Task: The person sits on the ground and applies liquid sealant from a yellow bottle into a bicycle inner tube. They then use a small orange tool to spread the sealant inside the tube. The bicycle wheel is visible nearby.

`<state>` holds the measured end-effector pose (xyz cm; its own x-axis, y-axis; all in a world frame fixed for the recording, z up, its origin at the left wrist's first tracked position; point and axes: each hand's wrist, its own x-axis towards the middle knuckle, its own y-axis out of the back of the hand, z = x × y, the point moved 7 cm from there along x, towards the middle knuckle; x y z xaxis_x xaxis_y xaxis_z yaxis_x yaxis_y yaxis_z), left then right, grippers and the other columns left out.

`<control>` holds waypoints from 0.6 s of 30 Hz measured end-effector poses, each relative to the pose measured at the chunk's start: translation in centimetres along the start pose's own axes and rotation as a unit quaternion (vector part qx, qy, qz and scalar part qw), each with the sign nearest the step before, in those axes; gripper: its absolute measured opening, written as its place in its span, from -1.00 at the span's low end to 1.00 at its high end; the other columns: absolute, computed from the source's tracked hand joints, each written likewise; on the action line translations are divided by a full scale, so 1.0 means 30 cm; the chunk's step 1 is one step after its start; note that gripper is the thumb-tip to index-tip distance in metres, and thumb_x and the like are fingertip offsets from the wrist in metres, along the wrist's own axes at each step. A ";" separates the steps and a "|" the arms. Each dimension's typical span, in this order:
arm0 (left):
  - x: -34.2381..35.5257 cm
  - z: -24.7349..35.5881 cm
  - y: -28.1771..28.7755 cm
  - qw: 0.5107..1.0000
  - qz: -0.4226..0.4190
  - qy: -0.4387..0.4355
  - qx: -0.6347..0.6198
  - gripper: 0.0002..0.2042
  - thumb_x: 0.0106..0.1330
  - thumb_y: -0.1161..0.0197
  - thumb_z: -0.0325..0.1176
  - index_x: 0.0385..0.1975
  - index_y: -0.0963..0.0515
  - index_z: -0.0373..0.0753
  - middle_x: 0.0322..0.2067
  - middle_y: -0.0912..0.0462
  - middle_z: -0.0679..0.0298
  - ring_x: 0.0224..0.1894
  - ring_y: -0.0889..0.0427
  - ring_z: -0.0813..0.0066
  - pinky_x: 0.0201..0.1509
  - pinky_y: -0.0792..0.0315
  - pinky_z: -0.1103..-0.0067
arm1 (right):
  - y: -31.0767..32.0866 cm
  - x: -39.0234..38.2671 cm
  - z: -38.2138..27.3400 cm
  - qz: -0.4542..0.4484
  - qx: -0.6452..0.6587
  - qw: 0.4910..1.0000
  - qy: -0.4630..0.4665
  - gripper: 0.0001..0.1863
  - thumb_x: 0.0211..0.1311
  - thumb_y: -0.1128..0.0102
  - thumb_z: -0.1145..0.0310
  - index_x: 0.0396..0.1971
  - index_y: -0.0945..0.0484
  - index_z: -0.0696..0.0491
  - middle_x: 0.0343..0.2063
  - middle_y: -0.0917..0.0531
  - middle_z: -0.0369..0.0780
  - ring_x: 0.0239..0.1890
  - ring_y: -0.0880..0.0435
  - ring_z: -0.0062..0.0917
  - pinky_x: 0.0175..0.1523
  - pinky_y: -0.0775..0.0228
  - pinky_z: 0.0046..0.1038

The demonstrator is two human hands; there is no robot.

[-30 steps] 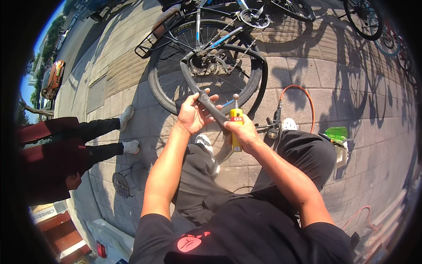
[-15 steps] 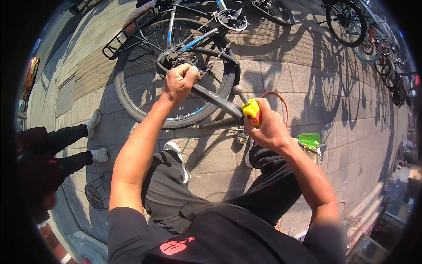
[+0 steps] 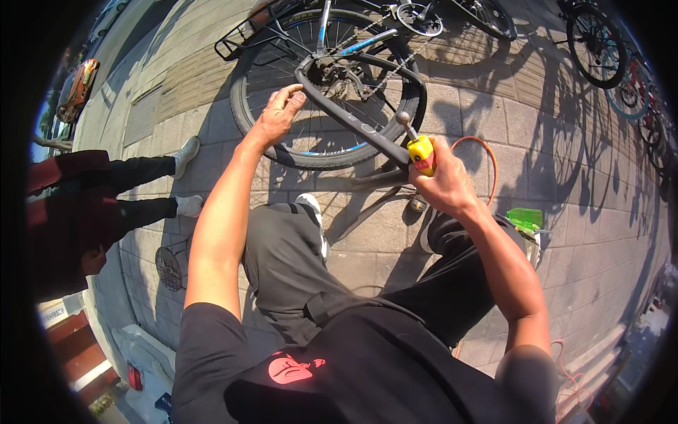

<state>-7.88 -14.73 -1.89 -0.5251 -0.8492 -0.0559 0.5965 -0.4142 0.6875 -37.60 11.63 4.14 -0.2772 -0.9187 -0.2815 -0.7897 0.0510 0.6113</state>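
Note:
A black inner tube [image 3: 346, 119] stretches across the rear wheel [image 3: 244, 92] of a bicycle lying ahead of me. My right hand [image 3: 446, 180] grips a yellow and red hand-held power tool [image 3: 421, 154] with a rounded grinding head [image 3: 403, 119] pointing up and away. The tube runs in behind that tool and hand; whether the fingers also hold it is hidden. My left hand [image 3: 279, 116] is raised just left of the tube's far bend, fingers loosely bent, thumb out, with nothing visible in it. Its fingertips are very close to the tube; contact is unclear.
An orange hose [image 3: 492, 166] curves beside my right hand. A green object [image 3: 524, 218] lies right of my knee. Another person's legs [image 3: 145, 191] are at the left. More bicycles [image 3: 595, 42] stand at the far right. Grey paving [image 3: 487, 116] lies underneath.
My left hand has let go of the tube and moved off it to the left. My right hand still holds the tool. The view has shifted, moving the scene rightward.

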 end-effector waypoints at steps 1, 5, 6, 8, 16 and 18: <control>-0.064 -0.018 0.025 0.988 -0.035 0.102 -0.113 -0.48 0.71 -0.20 0.09 0.42 -0.61 -0.16 0.20 -0.72 0.17 0.25 -0.65 0.33 0.42 -0.48 0.37 | 0.023 0.006 0.013 0.028 0.028 0.999 0.017 -0.48 0.33 -0.42 0.27 0.22 -0.50 0.09 -0.12 -0.78 0.07 -0.03 -0.83 -0.03 0.13 -0.62 -0.12; -0.633 -0.582 0.080 0.926 0.054 0.361 -0.095 -0.58 0.63 -0.29 -0.10 0.27 -0.68 -0.27 -0.07 -0.84 0.25 -0.07 -0.74 0.48 0.10 -0.61 0.47 | 0.039 0.043 0.016 0.059 0.043 0.997 0.038 -0.45 0.29 -0.38 0.22 0.22 -0.50 0.11 -0.06 -0.80 0.16 0.07 -0.81 0.12 0.19 -0.60 -0.06; -0.852 -0.725 0.086 0.921 0.035 0.386 -0.034 -0.49 0.61 -0.32 -0.03 0.37 -0.64 -0.26 0.15 -0.80 0.16 0.05 -0.78 0.34 0.22 -0.63 0.40 | 0.035 0.049 -0.008 0.055 0.039 0.997 0.041 -0.45 0.29 -0.38 0.21 0.22 -0.51 0.11 -0.03 -0.79 0.16 0.10 -0.80 0.10 0.19 -0.59 -0.08; -1.353 -0.988 0.040 0.894 0.014 0.445 -0.052 -0.49 0.61 -0.28 -0.04 0.37 -0.66 -0.28 0.17 -0.82 0.12 0.13 -0.78 0.26 0.25 -0.62 0.32 | 0.016 0.063 -0.029 0.055 0.077 0.993 0.065 -0.43 0.28 -0.40 0.19 0.21 -0.53 0.14 -0.01 -0.79 0.14 0.11 -0.81 0.04 0.23 -0.59 -0.11; -2.020 -0.613 -0.492 0.782 -0.108 0.596 -0.145 -0.52 0.58 -0.30 -0.09 0.31 -0.67 -0.30 0.10 -0.83 0.10 0.07 -0.79 0.24 0.21 -0.63 0.32 | -0.045 0.002 0.054 0.029 0.132 0.991 0.006 -0.59 0.30 -0.53 0.24 -0.04 -0.55 0.12 -0.32 -0.68 -0.24 -0.41 -0.66 -0.59 -0.28 -0.56 -0.42; -2.072 -0.549 -0.498 0.765 -0.103 0.613 -0.165 -0.53 0.58 -0.30 -0.10 0.30 -0.68 -0.31 0.08 -0.83 0.10 0.06 -0.79 0.23 0.20 -0.64 0.32 | -0.049 -0.024 0.026 0.009 0.141 0.989 -0.036 -0.62 0.32 -0.53 0.30 -0.03 -0.55 0.11 -0.35 -0.67 -0.27 -0.49 -0.63 -0.64 -0.32 -0.55 -0.47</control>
<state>25.86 38.85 -20.60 0.2155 -0.3393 -0.9156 0.8055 -0.4682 0.3631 -36.65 12.52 2.86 -0.3224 -0.8870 -0.3307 -0.9027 0.1829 0.3895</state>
